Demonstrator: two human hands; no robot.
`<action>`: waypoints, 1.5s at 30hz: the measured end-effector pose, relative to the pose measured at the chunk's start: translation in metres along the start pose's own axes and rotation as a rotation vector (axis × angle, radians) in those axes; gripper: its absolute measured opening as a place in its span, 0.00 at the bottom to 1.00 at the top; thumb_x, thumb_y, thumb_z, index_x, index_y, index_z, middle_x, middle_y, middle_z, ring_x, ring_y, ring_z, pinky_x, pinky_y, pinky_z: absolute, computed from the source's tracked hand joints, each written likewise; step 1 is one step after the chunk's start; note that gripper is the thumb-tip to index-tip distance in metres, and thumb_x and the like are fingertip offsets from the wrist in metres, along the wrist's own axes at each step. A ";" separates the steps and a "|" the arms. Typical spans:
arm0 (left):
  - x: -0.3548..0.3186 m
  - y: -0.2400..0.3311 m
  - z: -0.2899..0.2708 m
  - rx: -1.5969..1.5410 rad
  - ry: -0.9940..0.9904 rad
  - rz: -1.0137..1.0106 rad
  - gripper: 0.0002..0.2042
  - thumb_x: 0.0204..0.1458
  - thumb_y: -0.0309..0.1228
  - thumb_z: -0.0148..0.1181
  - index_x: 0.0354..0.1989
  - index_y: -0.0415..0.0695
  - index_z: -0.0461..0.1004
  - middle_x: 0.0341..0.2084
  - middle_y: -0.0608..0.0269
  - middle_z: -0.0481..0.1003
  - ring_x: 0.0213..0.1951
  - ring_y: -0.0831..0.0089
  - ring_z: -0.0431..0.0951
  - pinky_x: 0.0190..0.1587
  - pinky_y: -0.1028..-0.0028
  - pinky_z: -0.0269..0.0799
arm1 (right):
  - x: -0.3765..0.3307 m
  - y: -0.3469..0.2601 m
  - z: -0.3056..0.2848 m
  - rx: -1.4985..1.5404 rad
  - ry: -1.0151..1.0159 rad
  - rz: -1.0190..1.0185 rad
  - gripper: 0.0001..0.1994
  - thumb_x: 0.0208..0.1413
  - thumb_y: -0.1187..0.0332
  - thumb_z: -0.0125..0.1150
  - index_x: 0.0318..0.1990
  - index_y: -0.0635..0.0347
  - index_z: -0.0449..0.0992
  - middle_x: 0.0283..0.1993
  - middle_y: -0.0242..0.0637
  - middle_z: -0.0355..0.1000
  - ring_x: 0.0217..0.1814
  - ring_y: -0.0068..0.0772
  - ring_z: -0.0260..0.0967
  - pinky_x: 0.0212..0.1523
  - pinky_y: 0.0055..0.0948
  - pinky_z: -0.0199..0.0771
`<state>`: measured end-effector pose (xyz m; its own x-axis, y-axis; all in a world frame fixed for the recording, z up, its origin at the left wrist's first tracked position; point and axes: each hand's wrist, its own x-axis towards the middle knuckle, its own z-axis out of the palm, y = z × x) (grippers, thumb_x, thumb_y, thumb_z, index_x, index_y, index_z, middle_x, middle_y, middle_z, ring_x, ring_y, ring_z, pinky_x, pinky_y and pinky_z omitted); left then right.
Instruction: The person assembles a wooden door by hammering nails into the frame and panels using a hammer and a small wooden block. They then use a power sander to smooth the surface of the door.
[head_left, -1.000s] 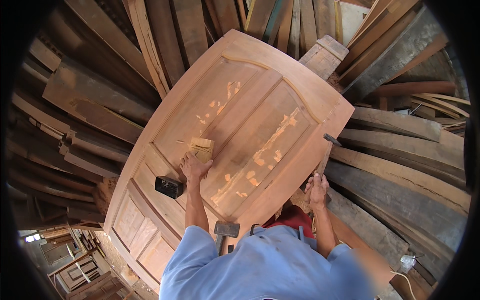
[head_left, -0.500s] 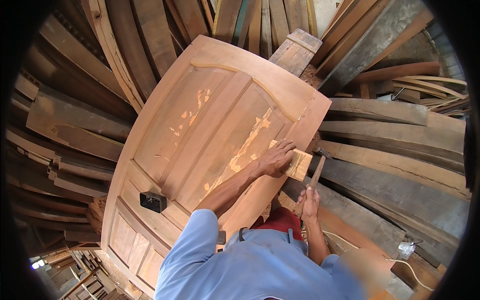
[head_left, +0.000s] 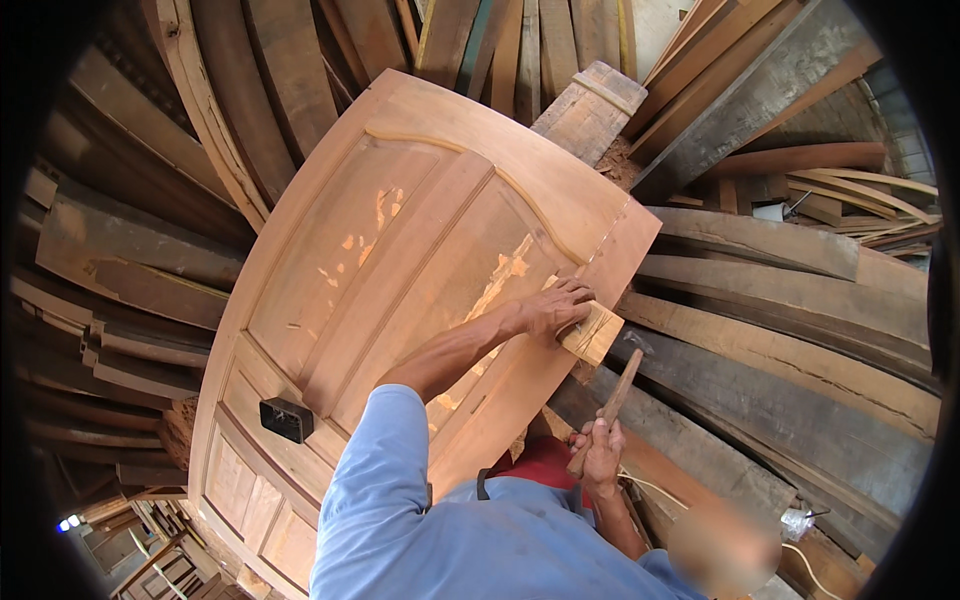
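Observation:
A panelled wooden door (head_left: 405,240) lies tilted across the middle, with pale flaking patches on its panels. My left hand (head_left: 558,308) presses a light wooden block (head_left: 592,335) against the door's right edge, fingers wrapped over its top. Just below the block, my right hand (head_left: 600,450) is closed round the wooden handle of a hammer (head_left: 622,385). The hammer's dark metal head points up and sits a little apart from the block.
A small black open box (head_left: 286,420) rests on the door's lower left part. Stacked boards (head_left: 140,240) crowd the left, and more long planks (head_left: 790,340) lie on the right. A short worn board (head_left: 590,112) juts out beyond the door's far edge. A pale cord (head_left: 655,488) runs near my right arm.
My right hand has drawn the hammer down and slightly left, away from the block. The left hand keeps its place on the block. The whole view has shifted a little.

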<state>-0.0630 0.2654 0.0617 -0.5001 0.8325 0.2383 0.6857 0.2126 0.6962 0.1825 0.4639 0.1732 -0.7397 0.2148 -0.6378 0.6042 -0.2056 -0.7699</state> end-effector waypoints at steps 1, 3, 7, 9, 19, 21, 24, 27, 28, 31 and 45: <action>-0.001 -0.001 0.001 0.008 -0.001 0.002 0.21 0.37 0.26 0.69 0.41 0.43 0.67 0.59 0.36 0.65 0.65 0.38 0.62 0.68 0.43 0.56 | -0.004 -0.003 0.005 -0.023 -0.026 0.017 0.15 0.75 0.61 0.46 0.59 0.61 0.63 0.34 0.32 0.66 0.26 0.20 0.66 0.24 0.24 0.73; -0.001 0.000 0.000 0.012 -0.005 0.004 0.21 0.37 0.26 0.69 0.41 0.43 0.67 0.59 0.36 0.65 0.65 0.38 0.62 0.67 0.44 0.57 | -0.004 -0.004 0.007 0.014 -0.032 0.064 0.15 0.75 0.61 0.46 0.59 0.61 0.62 0.35 0.32 0.66 0.25 0.20 0.66 0.25 0.24 0.73; -0.001 0.001 -0.001 -0.005 0.022 0.012 0.22 0.36 0.27 0.70 0.41 0.44 0.67 0.59 0.37 0.64 0.65 0.39 0.61 0.67 0.44 0.57 | -0.006 -0.010 0.008 0.074 0.055 0.013 0.14 0.75 0.62 0.46 0.59 0.61 0.62 0.34 0.32 0.66 0.25 0.21 0.66 0.24 0.24 0.73; -0.002 -0.001 0.001 -0.006 0.024 0.013 0.23 0.35 0.27 0.71 0.41 0.44 0.67 0.59 0.37 0.64 0.64 0.39 0.61 0.67 0.45 0.58 | -0.005 -0.004 0.012 0.037 0.080 0.009 0.14 0.75 0.62 0.45 0.59 0.61 0.62 0.34 0.33 0.66 0.25 0.21 0.66 0.24 0.24 0.72; -0.001 -0.003 0.002 0.026 -0.023 -0.007 0.28 0.29 0.30 0.75 0.42 0.45 0.68 0.59 0.41 0.65 0.64 0.42 0.62 0.67 0.47 0.57 | -0.005 0.005 0.011 0.127 0.069 0.045 0.13 0.75 0.60 0.49 0.56 0.59 0.64 0.32 0.31 0.66 0.24 0.21 0.66 0.22 0.24 0.73; -0.001 -0.002 0.000 0.021 -0.022 0.005 0.25 0.32 0.28 0.72 0.41 0.44 0.68 0.58 0.39 0.65 0.64 0.40 0.62 0.66 0.46 0.58 | -0.009 0.002 0.023 -0.032 0.012 0.137 0.14 0.75 0.60 0.49 0.56 0.59 0.64 0.32 0.31 0.66 0.25 0.21 0.66 0.22 0.24 0.73; -0.001 -0.003 -0.002 0.023 -0.041 -0.002 0.24 0.33 0.28 0.72 0.41 0.44 0.68 0.58 0.38 0.65 0.64 0.41 0.62 0.66 0.46 0.57 | -0.009 0.005 0.011 0.037 -0.002 0.178 0.13 0.74 0.61 0.49 0.56 0.60 0.64 0.34 0.33 0.65 0.24 0.22 0.66 0.22 0.26 0.72; -0.002 -0.003 -0.002 0.001 -0.040 -0.013 0.24 0.33 0.28 0.72 0.41 0.43 0.68 0.59 0.38 0.65 0.64 0.40 0.62 0.66 0.46 0.57 | -0.005 0.003 0.004 0.159 -0.015 0.156 0.12 0.75 0.61 0.48 0.55 0.58 0.64 0.34 0.33 0.65 0.25 0.22 0.66 0.23 0.26 0.72; -0.002 -0.002 -0.002 -0.011 -0.044 -0.015 0.23 0.33 0.28 0.72 0.41 0.43 0.68 0.59 0.37 0.64 0.64 0.40 0.62 0.66 0.46 0.57 | -0.005 0.003 0.003 0.206 -0.010 0.149 0.12 0.75 0.61 0.48 0.55 0.58 0.64 0.34 0.33 0.65 0.25 0.22 0.66 0.23 0.26 0.73; 0.000 0.003 -0.006 -0.005 -0.064 -0.027 0.23 0.33 0.29 0.72 0.41 0.43 0.69 0.60 0.37 0.64 0.64 0.40 0.62 0.66 0.46 0.58 | -0.008 0.012 0.011 0.242 0.087 0.098 0.12 0.75 0.61 0.47 0.55 0.57 0.64 0.34 0.33 0.65 0.26 0.22 0.66 0.24 0.26 0.73; -0.046 0.075 -0.009 0.032 0.261 -0.345 0.30 0.31 0.38 0.76 0.45 0.42 0.70 0.64 0.39 0.64 0.64 0.41 0.63 0.66 0.49 0.59 | 0.017 0.006 -0.003 -0.150 -0.014 -0.128 0.11 0.72 0.63 0.49 0.48 0.63 0.67 0.31 0.32 0.68 0.23 0.22 0.67 0.22 0.25 0.69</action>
<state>0.0068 0.2384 0.1091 -0.8169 0.5538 0.1614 0.4689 0.4747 0.7449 0.1746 0.4689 0.1578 -0.8166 0.2168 -0.5350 0.5415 -0.0330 -0.8400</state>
